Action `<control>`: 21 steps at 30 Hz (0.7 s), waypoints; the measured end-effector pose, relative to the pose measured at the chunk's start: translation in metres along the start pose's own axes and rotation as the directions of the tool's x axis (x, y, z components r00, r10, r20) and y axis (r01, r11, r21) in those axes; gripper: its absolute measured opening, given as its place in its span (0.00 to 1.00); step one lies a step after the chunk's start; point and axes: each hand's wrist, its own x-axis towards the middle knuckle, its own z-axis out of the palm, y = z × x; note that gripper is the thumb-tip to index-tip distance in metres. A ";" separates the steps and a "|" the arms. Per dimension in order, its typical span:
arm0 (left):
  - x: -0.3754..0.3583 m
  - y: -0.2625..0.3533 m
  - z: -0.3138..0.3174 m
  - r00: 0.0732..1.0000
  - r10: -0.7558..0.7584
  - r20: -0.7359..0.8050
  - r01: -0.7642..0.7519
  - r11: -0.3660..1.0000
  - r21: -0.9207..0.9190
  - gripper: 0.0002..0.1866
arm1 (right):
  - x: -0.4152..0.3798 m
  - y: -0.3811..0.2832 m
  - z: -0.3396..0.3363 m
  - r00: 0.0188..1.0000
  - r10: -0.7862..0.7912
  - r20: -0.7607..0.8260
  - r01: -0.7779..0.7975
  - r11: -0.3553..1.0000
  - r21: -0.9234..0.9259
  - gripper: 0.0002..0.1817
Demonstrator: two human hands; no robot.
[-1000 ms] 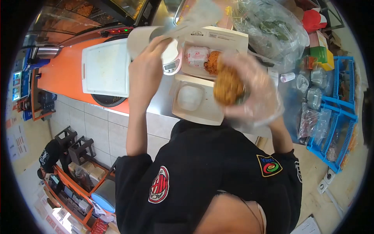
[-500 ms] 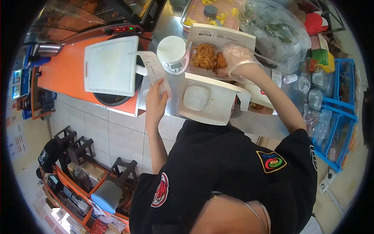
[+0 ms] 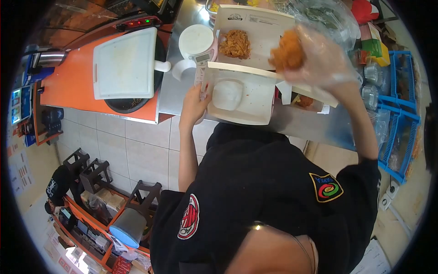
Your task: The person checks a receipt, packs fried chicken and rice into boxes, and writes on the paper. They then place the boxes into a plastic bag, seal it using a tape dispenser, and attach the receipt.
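My right hand (image 3: 326,57), in a clear plastic glove and blurred by motion, grips a piece of fried chicken (image 3: 289,50) above the right side of an open cardboard box (image 3: 262,34). Another fried chicken piece (image 3: 234,44) lies at the left inside that box. In front stands a second open box (image 3: 260,98) with a white wrapped portion, perhaps rice (image 3: 228,95), in it. My left hand (image 3: 195,104) is closed on a curling paper receipt (image 3: 200,73), its fingers against the left edge of the front box.
A kitchen scale (image 3: 196,42) stands left of the boxes, and a white cutting board (image 3: 124,64) lies on the orange counter. A partly covered box with food (image 3: 303,100) sits at the right. Beyond are a plastic bag of leaves (image 3: 326,16) and a blue rack (image 3: 399,116).
My right hand has lifted a chicken piece out of the back box and moved right. My left hand has moved right with the receipt, up to the front box's edge.
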 end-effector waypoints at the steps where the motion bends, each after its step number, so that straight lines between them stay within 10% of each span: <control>1: -0.001 -0.001 0.001 1.000 0.012 -0.018 -0.012 1.000 -0.010 0.17 | -0.015 -0.012 -0.010 0.993 -0.062 0.099 0.047 0.988 0.144 0.36; 4: -0.001 0.002 -0.001 0.999 0.018 -0.036 -0.019 1.000 -0.013 0.17 | -0.055 -0.042 0.042 0.968 -0.197 0.152 0.165 0.965 0.203 0.40; 8: -0.006 0.002 -0.005 0.999 -0.044 0.030 0.044 0.999 -0.006 0.17 | -0.034 -0.070 0.115 0.813 -0.005 0.583 -0.081 0.989 0.121 0.41; 12: -0.008 -0.015 -0.005 1.000 0.021 0.007 -0.021 0.999 0.049 0.16 | -0.050 -0.076 0.120 0.972 -0.127 0.198 0.095 0.982 0.165 0.34; 18: -0.010 -0.014 -0.006 0.999 0.024 -0.027 -0.024 1.000 -0.010 0.17 | 0.057 -0.013 0.061 0.908 -0.400 -0.126 0.402 0.915 -0.006 0.35; 21: -0.011 -0.014 -0.008 1.000 0.023 0.003 -0.023 1.000 -0.007 0.16 | 0.106 -0.018 0.103 0.890 -0.353 0.289 0.405 0.902 -0.147 0.38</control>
